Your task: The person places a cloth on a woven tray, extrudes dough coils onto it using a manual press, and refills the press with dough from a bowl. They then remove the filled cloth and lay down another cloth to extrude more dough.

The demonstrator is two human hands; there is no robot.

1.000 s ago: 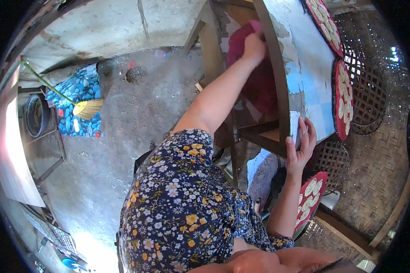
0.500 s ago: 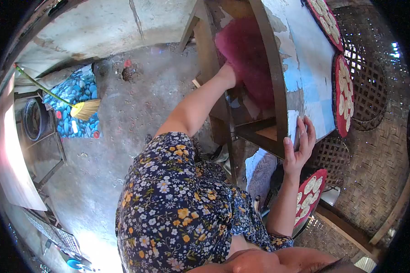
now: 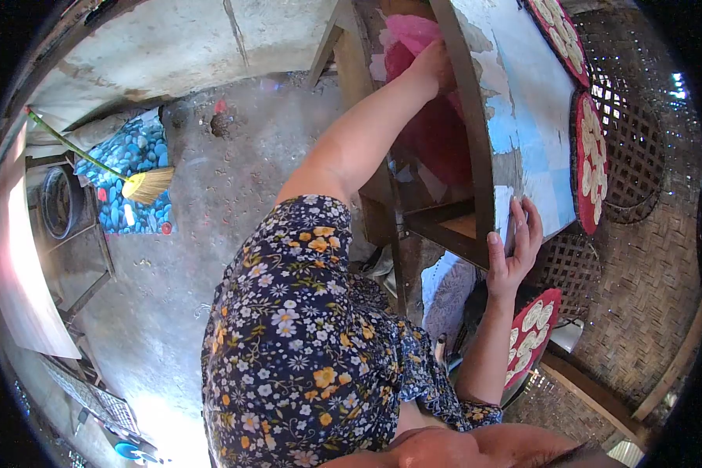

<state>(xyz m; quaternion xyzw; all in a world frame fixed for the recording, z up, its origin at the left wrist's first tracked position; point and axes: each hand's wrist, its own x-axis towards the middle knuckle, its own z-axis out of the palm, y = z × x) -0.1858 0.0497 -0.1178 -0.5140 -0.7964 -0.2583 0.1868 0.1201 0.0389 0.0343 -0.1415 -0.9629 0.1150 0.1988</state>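
My left hand is reaching into the open wooden frame under a worn tabletop. It is closed on a thin pink cloth-like sheet, bright at the top and darker red in the shade below. The table's edge partly hides these fingers. My right hand rests on the near corner of the table, whose blue and white covering is peeling. Its fingers lie stretched along the surface, the thumb apart at the edge.
Red panels with pale round pieces stand beyond the table, near dark lattice baskets. Another red panel is by my right forearm. Across the concrete floor, a yellow broom lies over a blue pebble-print mat.
My left hand has moved up and right, farther into the table frame, shifting the pink sheet with it. The right hand stays on the corner.
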